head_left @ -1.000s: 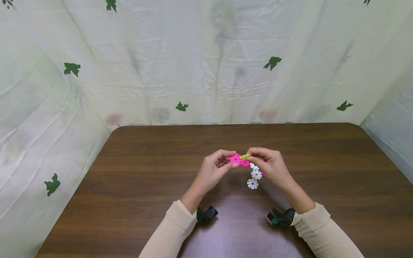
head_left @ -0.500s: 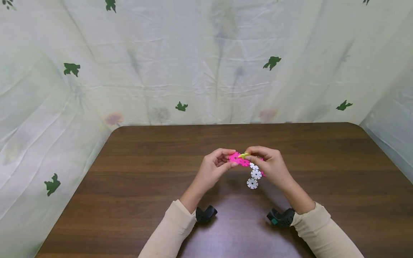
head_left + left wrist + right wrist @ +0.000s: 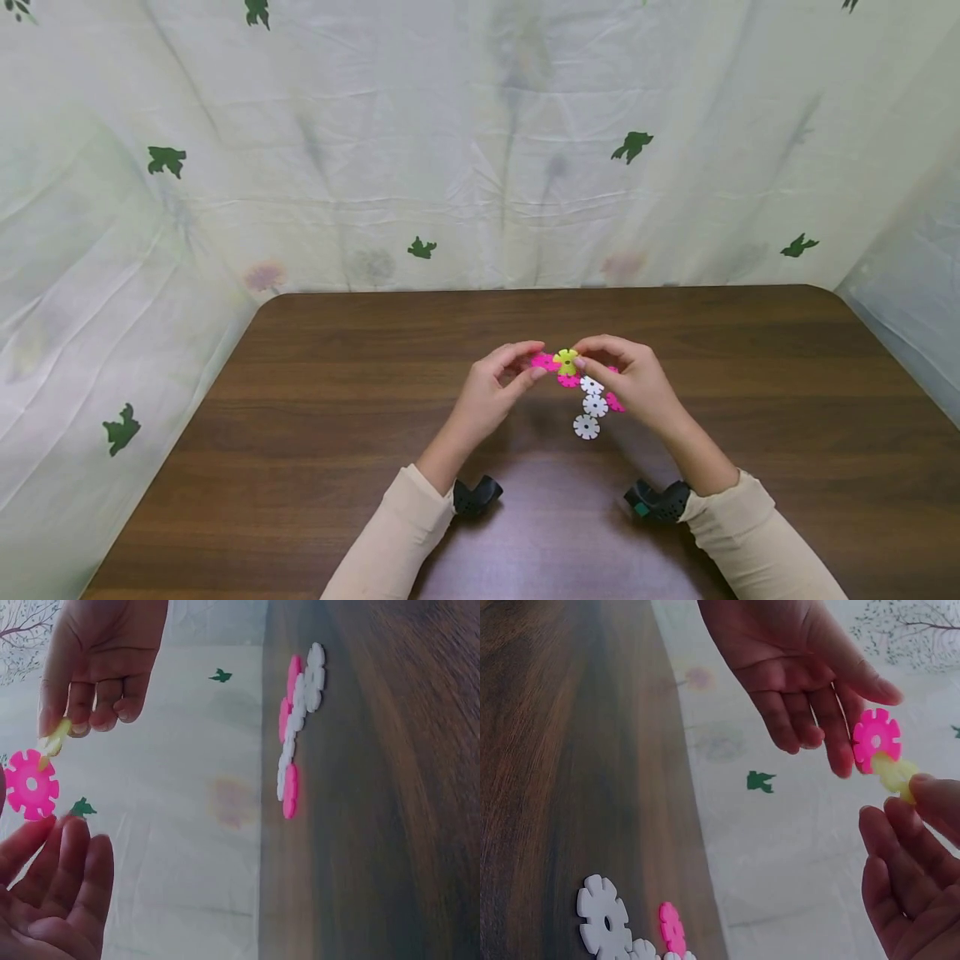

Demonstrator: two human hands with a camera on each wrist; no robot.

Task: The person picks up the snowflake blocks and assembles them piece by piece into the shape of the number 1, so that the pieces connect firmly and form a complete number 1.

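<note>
In the head view both hands meet above the table around two notched building discs. My right hand (image 3: 628, 375) pinches a yellow notched disc (image 3: 566, 362) between thumb and forefinger. A pink notched disc (image 3: 32, 784) touches the yellow one at its rim, the two standing at an angle to each other. Thumb and forefinger of my left hand (image 3: 502, 385) are at opposite edges of that pink disc and hold it by the rim. Below them, white notched discs (image 3: 596, 406) lie on the table with pink notched discs (image 3: 615, 402), linked in a branching shape partly hidden behind my right hand.
The brown wooden table (image 3: 360, 467) reaches back to a pale cloth (image 3: 465, 150) hanging behind it, patterned with green bird shapes. Black camera mounts (image 3: 477, 497) sit at both wrists, close over the tabletop.
The yellow disc has turned from nearly edge-on to face the head camera, while the pink disc in my left hand has tilted. Both hands have risen slightly; the linked discs lie still.
</note>
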